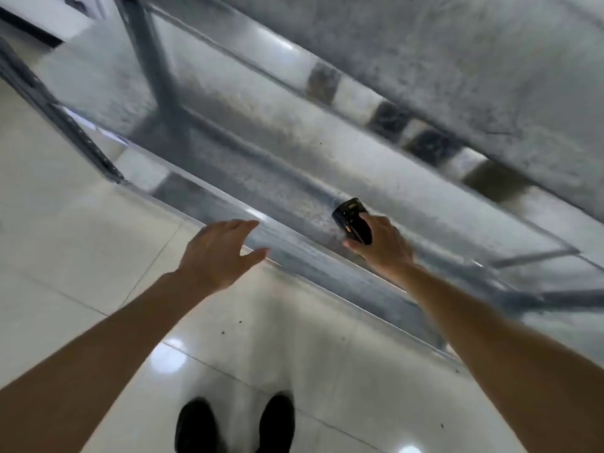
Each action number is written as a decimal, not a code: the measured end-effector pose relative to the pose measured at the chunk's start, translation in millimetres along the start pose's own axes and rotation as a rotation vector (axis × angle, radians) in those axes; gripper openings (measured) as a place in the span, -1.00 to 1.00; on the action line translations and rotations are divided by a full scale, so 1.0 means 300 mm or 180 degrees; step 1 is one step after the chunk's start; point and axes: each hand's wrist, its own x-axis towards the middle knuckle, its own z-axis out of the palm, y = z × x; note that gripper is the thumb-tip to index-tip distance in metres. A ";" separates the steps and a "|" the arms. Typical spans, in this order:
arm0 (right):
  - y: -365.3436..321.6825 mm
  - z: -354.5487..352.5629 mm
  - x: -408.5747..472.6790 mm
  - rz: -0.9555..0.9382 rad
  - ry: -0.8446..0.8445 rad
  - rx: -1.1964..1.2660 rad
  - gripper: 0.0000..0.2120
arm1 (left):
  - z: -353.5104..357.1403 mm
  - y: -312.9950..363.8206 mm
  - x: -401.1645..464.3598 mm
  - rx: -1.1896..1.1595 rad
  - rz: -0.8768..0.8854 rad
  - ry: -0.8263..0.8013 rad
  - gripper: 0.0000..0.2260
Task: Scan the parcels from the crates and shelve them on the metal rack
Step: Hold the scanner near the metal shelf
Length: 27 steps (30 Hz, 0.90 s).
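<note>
— Both forearms reach out from the bottom corners. What's each hand doing?

— Right hand (384, 246) is wrapped around a black handheld scanner (352, 221), thumb across its near side, fingers closed behind it. Its top end sticks out past the hand, above a shelf of the metal rack (294, 178).

— And the left?

— Left hand (217, 253) holds nothing. Fingers are loosely spread, thumb apart from them, palm down over the front lip of the same shelf. Whether it touches the lip, I can't tell through the blur.

— Any parcels or crates?

— None that I can make out. That shelf's galvanised surface looks bare, and another level runs across the upper right.

— What's around it?

— Dark uprights (153, 57) at the left, glossy pale floor tiles (81, 240) below, and two black shoes (235, 426) at the bottom edge
</note>
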 end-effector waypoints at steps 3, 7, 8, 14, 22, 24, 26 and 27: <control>0.034 0.063 0.081 0.0138 -0.0009 0.0002 -0.14 | 0.083 -0.004 0.053 -0.0067 0.0024 -0.0095 -0.40; 0.060 0.152 0.154 0.0199 0.0004 0.0028 -0.01 | 0.183 -0.017 0.101 -0.0013 -0.0009 -0.0263 -0.40; 0.064 0.161 0.165 0.0178 0.0050 0.0045 0.00 | 0.195 -0.020 0.112 -0.0029 -0.0026 -0.0279 -0.39; 0.096 0.170 0.196 0.0124 0.0252 0.0168 -0.09 | 0.237 -0.036 0.152 -0.0025 -0.0112 -0.0321 -0.40; 0.026 0.091 0.129 0.0018 0.0104 -0.0158 -0.11 | 0.122 -0.005 0.118 0.0029 -0.0092 -0.0319 -0.41; -0.010 0.053 0.088 -0.0069 0.0049 -0.0246 -0.09 | 0.069 -0.002 0.090 -0.0013 -0.0115 -0.0273 -0.42; -0.063 0.010 0.046 -0.0166 -0.0021 -0.0273 -0.11 | 0.009 -0.001 0.058 -0.0039 -0.0116 -0.0205 -0.44; -0.096 -0.015 0.025 -0.0224 -0.0066 -0.0259 -0.12 | -0.029 -0.003 0.040 -0.0036 -0.0121 -0.0161 -0.45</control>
